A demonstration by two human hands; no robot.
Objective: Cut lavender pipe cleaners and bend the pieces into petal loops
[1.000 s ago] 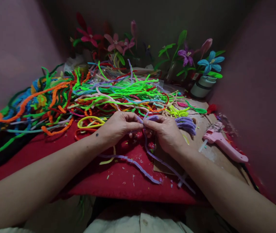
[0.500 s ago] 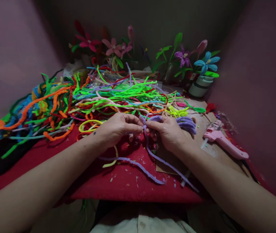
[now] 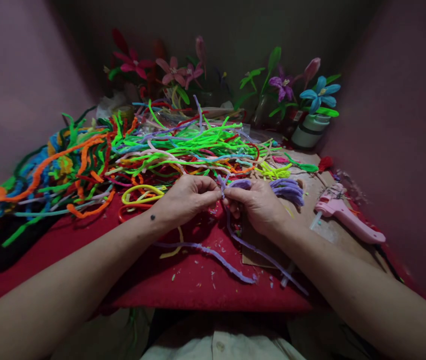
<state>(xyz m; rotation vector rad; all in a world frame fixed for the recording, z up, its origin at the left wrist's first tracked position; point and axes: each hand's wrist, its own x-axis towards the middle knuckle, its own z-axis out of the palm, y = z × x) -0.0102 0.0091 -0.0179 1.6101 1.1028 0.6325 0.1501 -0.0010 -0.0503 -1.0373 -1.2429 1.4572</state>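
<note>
Over a red cloth [image 3: 66, 240], my left hand [image 3: 186, 197] and my right hand [image 3: 260, 202] meet at their fingertips. Both pinch the same purple pipe cleaner [image 3: 231, 184], bent into a small loop between them. Its long ends trail toward me across the cloth [image 3: 220, 257]. Just right of my right hand lies a bundle of folded purple pipe cleaner loops [image 3: 288, 190]. A yellow pipe cleaner loop [image 3: 140, 192] lies left of my left hand.
A big heap of pipe cleaners in several colours [image 3: 123, 150] covers the far left and middle. A pink glue gun [image 3: 344, 215] lies at the right on brown cardboard [image 3: 312, 187]. Finished pipe-cleaner flowers [image 3: 316, 95] stand in pots along the back wall.
Both hands have stayed together on the purple pipe cleaner, shifting slightly away from me; the fingers have worked the loop a little. The trailing ends moved slightly.
</note>
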